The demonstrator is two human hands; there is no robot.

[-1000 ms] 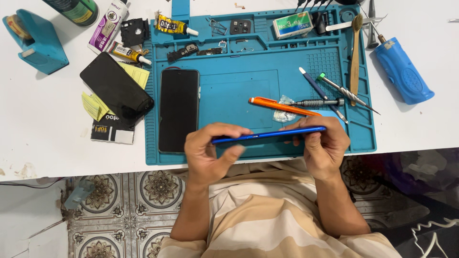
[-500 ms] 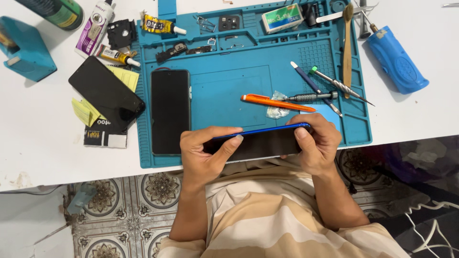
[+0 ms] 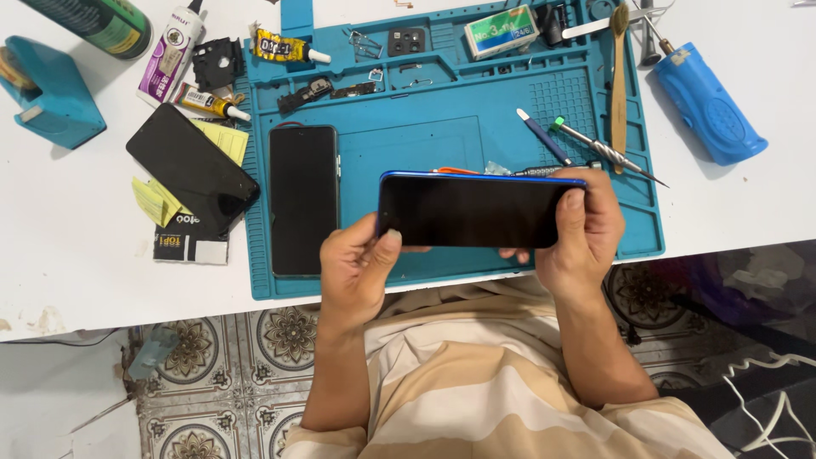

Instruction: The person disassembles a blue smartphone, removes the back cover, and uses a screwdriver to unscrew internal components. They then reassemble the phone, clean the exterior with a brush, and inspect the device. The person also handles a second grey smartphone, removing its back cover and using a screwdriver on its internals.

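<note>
I hold a blue-edged smartphone (image 3: 472, 211) sideways above the near edge of the teal work mat (image 3: 408, 144), its dark screen facing me. My left hand (image 3: 361, 268) grips its left end with the thumb on the screen's corner. My right hand (image 3: 582, 234) grips its right end, thumb on the front. A second dark phone (image 3: 303, 200) lies upright on the mat to the left. An orange-handled tool is mostly hidden behind the held phone.
A black phone screen (image 3: 191, 166) lies on yellow papers left of the mat. Glue tubes (image 3: 212, 104), small parts, a blue pen (image 3: 544, 136), screwdrivers (image 3: 603, 151) and a brush (image 3: 619, 76) lie around the mat. A blue device (image 3: 701, 102) sits at right, a teal stand (image 3: 51, 98) far left.
The phone has tilted up from edge-on to screen facing me and has risen a little. Both hands kept their grip on its ends.
</note>
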